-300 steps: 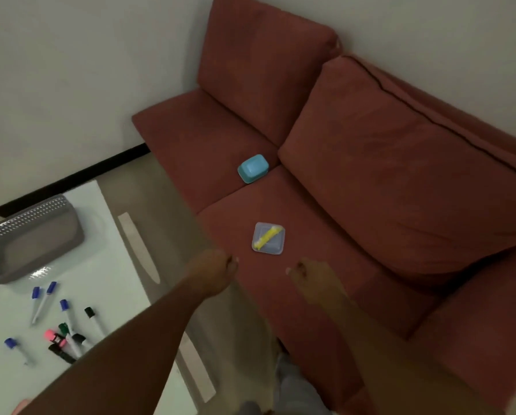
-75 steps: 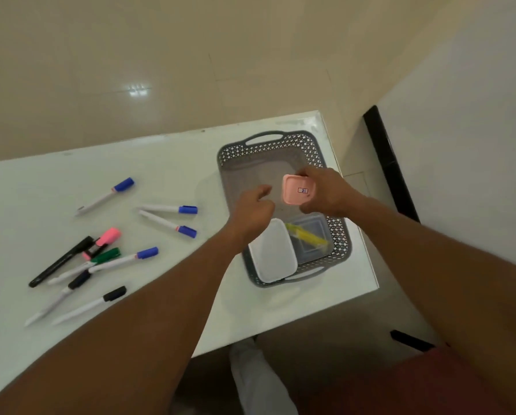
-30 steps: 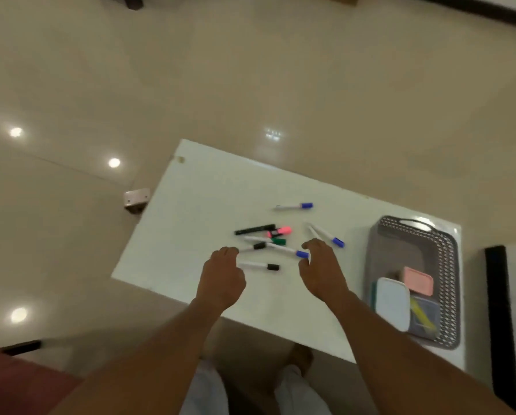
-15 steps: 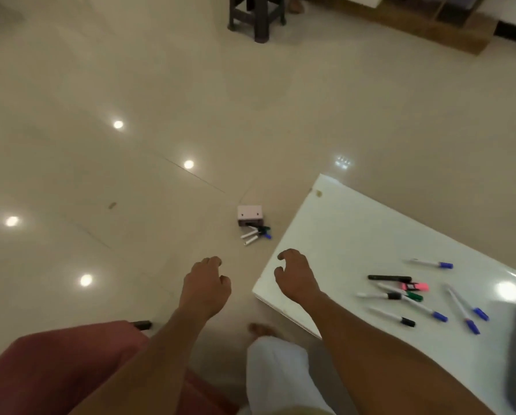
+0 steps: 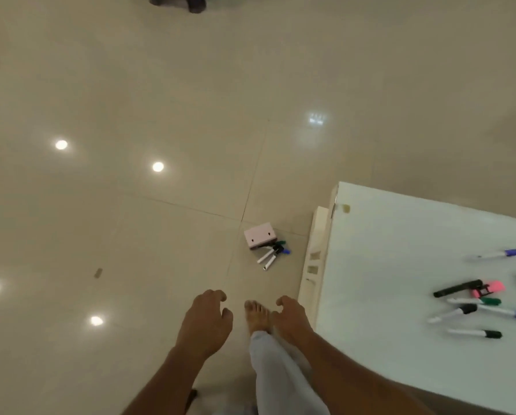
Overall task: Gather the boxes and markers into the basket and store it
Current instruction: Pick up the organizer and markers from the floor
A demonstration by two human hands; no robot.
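A small pale pink box [image 5: 259, 235] lies on the tiled floor beside the white table's [image 5: 400, 280] left end, with a few markers [image 5: 271, 255] next to it. Several more markers [image 5: 472, 304] with blue, black, green and pink caps lie scattered on the table at the right. My left hand [image 5: 205, 322] and my right hand [image 5: 291, 320] hang low in front of me, fingers loosely curled, holding nothing. Both are well short of the box on the floor. The basket is out of view.
My bare foot [image 5: 257, 316] and a light trouser leg [image 5: 280, 375] stand between the hands. The table's corner [image 5: 339, 190] juts out to the right of the floor items. Dark furniture legs [image 5: 177, 1] show at the top edge. Glossy floor tiles spread to the left.
The view has turned left from the table to the floor. The basket has left the frame. Both hands came off the table and now hang over the floor, nearer the pink box.
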